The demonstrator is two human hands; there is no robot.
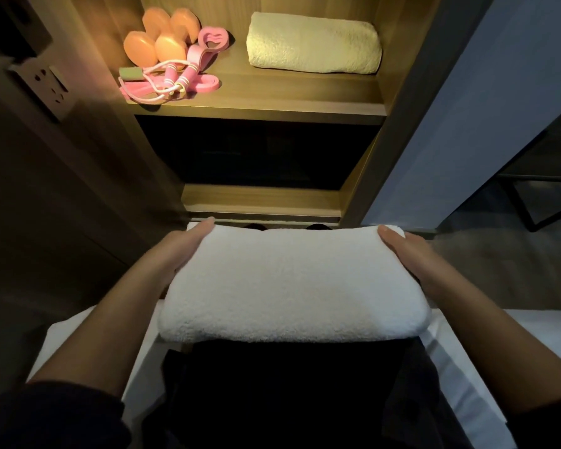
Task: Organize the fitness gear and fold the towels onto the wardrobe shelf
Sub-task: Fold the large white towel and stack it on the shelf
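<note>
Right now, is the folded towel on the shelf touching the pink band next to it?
Apart. The head view shows bare shelf between the cream towel and the pink band.

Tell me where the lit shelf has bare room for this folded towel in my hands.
Bare wood runs along the shelf front, between the jump rope and the right wall, ahead of the shelved towel. A narrow gap separates the pink bands from that towel. The left end is crowded with dumbbells. Stacking on the shelved towel seems easiest.

The towel (292, 283) hides fingers of both hands (182, 251) (415, 254).
</note>
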